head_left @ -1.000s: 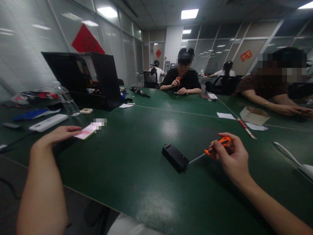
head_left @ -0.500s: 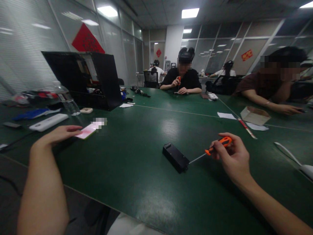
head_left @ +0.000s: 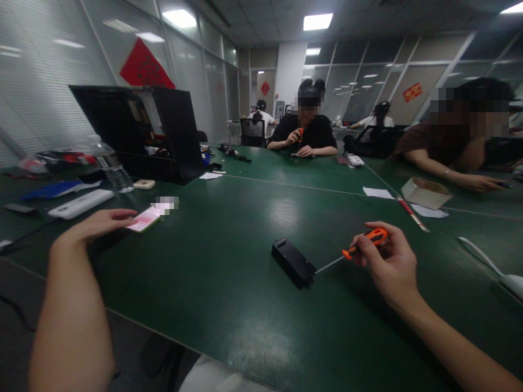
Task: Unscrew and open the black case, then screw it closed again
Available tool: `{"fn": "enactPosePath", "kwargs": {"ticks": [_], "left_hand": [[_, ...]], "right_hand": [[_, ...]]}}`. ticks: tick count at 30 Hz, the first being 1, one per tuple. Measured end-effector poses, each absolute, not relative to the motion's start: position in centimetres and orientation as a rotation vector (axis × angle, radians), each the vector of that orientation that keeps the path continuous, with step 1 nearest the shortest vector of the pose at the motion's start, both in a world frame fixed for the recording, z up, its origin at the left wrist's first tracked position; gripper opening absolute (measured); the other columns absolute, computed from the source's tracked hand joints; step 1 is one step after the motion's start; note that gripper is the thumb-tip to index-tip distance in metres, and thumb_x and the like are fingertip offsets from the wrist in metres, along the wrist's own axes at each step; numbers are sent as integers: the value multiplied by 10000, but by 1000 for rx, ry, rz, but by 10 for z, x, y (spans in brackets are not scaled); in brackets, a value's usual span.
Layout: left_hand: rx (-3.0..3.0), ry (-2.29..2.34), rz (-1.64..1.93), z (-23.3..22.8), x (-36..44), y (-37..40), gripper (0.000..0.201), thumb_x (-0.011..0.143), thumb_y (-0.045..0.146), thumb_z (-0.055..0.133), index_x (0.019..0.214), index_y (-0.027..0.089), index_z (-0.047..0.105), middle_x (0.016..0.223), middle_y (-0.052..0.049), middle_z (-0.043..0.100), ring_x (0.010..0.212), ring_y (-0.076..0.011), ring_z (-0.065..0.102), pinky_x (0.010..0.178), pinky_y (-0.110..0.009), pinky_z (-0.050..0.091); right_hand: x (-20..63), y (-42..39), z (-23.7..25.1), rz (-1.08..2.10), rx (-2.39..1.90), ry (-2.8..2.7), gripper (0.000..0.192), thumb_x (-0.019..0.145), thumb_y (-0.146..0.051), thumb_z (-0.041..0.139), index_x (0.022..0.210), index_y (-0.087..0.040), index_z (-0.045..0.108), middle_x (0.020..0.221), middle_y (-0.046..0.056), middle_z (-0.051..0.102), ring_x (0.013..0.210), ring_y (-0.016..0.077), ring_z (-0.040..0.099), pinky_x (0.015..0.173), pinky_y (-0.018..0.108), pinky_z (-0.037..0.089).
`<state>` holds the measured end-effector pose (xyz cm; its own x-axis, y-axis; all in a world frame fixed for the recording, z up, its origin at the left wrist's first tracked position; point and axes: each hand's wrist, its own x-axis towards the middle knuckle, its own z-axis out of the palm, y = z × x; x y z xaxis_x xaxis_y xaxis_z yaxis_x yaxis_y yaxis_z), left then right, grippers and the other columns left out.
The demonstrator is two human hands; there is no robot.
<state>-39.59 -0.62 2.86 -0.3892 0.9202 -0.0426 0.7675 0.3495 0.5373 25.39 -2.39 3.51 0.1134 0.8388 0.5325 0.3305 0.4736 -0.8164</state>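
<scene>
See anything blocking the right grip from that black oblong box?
Nothing visible blocks it; only the orange-handled metal screwdriver, held in the right grip, reaches across the gap toward the black oblong box on the green tabletop.

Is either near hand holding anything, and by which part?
The right hand holds the screwdriver by its orange handle. The left hand is at the phone; whether it grips is unclear.

It looks like an office: glass partitions (head_left: pixel 191 68) at upper left, ceiling lights (head_left: pixel 317 22) along the top, a dark chair (head_left: pixel 251 133) at upper centre.
</scene>
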Motion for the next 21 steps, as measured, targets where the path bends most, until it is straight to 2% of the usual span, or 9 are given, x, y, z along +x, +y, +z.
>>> {"fn": "enactPosePath", "kwargs": {"ticks": [6,14,21], "left_hand": [[1463,2259,627,25,-400,-5,930,467,742,759,1189,163,671,1159,-67,737,1040,-273,668,834,-312,507],[1500,2263,528,29,-398,-5,970,505,715,746,1260,118,623,1274,-116,677,1149,-298,622,942,-335,467],[1497,2282,578,32,-392,-9,893,524,727,734,1197,143,665,1177,-71,727,1090,-287,642,895,-319,483]], "right_hand": [[255,-23,35,492,-1100,-1464,394,817,-461,717,1107,-245,561,754,8,641,487,161,584,434,287,492],[254,-24,35,491,-1095,-1464,381,819,-439,717,1106,-244,559,739,2,640,489,164,590,438,285,491],[254,-24,36,500,-1095,-1465,388,814,-449,721,1100,-244,558,740,0,639,490,171,591,440,303,503]]}}
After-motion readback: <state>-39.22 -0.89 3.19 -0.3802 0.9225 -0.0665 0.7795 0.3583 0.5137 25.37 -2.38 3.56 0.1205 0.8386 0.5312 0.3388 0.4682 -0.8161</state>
